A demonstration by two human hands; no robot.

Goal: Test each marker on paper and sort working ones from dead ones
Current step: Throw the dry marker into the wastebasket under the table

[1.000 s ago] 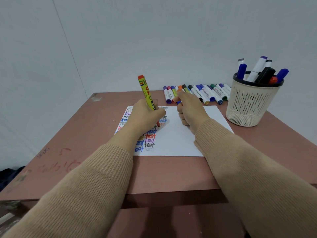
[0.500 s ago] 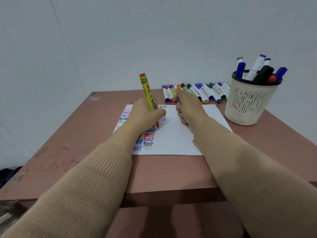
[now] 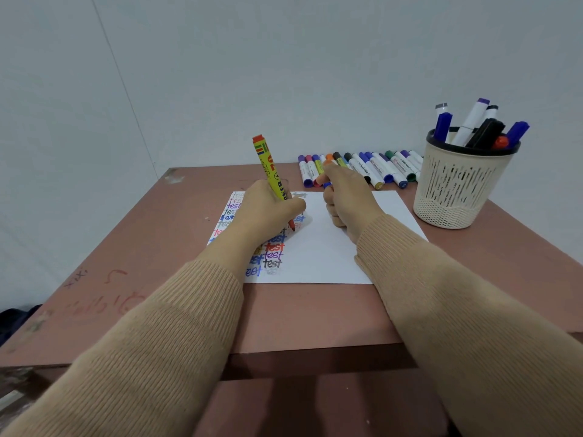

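My left hand (image 3: 268, 209) grips the yellow marker (image 3: 271, 175) in the middle of the frame, with its red tip down at the paper (image 3: 331, 253). I should press softly and write slowly. My right hand (image 3: 347, 200), pinching a small blue thing (image 3: 328, 184), should hold the paper down.

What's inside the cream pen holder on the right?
The pen holder holds upright markers: blue, purple, grey and black caps plus a red end show. Its wall hides their lower barrels.
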